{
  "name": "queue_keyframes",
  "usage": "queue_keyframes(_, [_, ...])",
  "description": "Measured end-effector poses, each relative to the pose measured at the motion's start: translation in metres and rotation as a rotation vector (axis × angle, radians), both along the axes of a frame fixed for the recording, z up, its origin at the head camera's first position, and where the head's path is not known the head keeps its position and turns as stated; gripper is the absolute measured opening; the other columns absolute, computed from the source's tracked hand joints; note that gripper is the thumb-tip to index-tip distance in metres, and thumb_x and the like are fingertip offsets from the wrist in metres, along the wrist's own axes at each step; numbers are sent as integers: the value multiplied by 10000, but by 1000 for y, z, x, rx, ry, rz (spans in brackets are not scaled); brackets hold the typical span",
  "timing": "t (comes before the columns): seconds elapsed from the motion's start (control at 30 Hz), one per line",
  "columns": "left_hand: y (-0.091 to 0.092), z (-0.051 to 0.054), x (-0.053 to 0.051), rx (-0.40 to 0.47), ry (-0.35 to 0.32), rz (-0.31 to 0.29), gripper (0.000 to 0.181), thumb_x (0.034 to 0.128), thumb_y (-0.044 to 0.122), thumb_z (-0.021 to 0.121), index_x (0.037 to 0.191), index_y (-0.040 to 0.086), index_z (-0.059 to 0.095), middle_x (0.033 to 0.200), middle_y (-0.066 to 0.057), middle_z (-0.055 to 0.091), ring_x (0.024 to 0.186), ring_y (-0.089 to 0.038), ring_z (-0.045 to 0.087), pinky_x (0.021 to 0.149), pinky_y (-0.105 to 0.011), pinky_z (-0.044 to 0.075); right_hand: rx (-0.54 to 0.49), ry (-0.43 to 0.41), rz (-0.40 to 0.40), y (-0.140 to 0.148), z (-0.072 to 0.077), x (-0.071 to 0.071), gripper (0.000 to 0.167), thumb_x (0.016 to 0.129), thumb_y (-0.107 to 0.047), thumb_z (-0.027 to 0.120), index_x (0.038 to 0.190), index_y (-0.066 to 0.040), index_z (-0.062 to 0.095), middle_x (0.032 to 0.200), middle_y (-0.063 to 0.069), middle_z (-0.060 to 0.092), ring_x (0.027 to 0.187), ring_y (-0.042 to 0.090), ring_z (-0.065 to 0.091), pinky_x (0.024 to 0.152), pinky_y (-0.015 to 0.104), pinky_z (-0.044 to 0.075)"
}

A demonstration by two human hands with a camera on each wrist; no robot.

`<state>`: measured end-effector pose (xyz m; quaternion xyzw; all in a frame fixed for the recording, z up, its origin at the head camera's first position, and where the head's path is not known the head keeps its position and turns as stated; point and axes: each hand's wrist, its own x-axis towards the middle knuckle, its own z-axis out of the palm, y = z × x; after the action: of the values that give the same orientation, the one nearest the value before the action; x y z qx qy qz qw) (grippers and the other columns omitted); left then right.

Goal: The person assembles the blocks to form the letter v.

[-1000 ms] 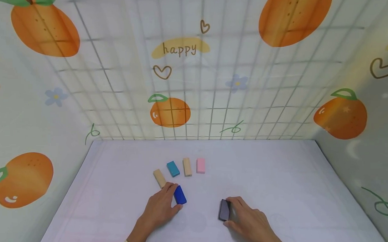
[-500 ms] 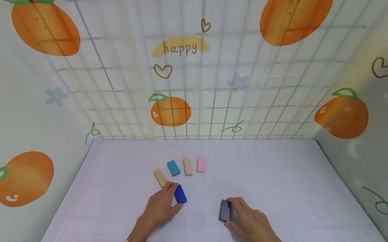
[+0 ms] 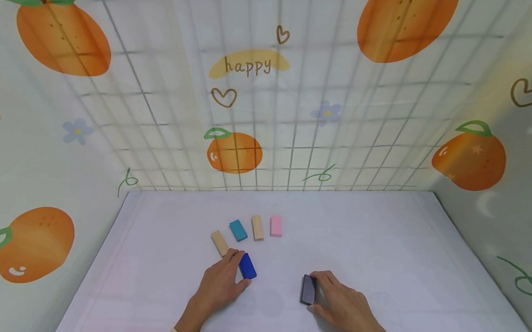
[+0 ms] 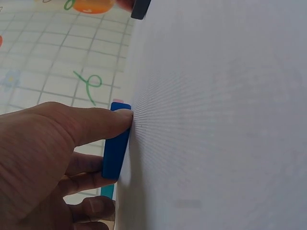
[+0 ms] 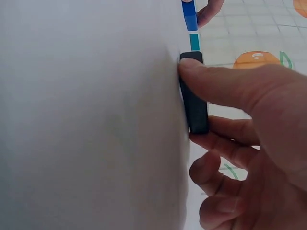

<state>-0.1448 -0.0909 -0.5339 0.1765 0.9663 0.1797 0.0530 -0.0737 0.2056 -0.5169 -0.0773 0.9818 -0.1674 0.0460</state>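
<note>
A dark blue block (image 3: 247, 266) stands on the white table, and my left hand (image 3: 219, 283) pinches it by its two ends, thumb at the near one. The left wrist view shows the thumb on one end of the blue block (image 4: 117, 143) and fingertips at the other. Farther right, my right hand (image 3: 344, 302) pinches a black block (image 3: 308, 289) in the same way. In the right wrist view this black block (image 5: 194, 96) sits against the tabletop between thumb and fingers, the other fingers curled loosely beside it.
Behind the left hand lie a wooden block (image 3: 219, 243), partly covered by its fingers, a teal block (image 3: 238, 230), a second wooden block (image 3: 257, 228) and a pink block (image 3: 275, 226). Fabric walls (image 3: 264, 107) printed with oranges enclose the table (image 3: 374, 230) at the back and sides.
</note>
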Motion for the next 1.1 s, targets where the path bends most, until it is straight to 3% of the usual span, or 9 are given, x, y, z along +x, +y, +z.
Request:
queue_keyframes(0.33, [0,5,1,-6,6,-10,720,886,442,765,1465,103,504,1425,-78,514,1231,-236,590,935,-441,533,-15,22,9,3,2,2,699,727,-374,902,1318,-209,567,1300,-36,597,718,53,538,547,345,482])
queue_keyframes(0.7, [0,6,2,-1,-6,-1,730,886,443,766,1470,98,496,1427,-81,510,1229,-241,591,920,-454,537,-7,-35,-9,2,4,0,716,727,-380,901,1333,-200,565,1321,1,588,872,146,641,622,431,539])
queue_keyframes(1.1, [2,6,-1,12,-19,4,758,877,458,771,1477,96,481,1406,-69,504,1187,-229,605,884,-470,543,-7,-19,-1,3,3,-1,691,744,-390,891,1328,-193,578,1313,-9,595,941,174,669,627,418,543])
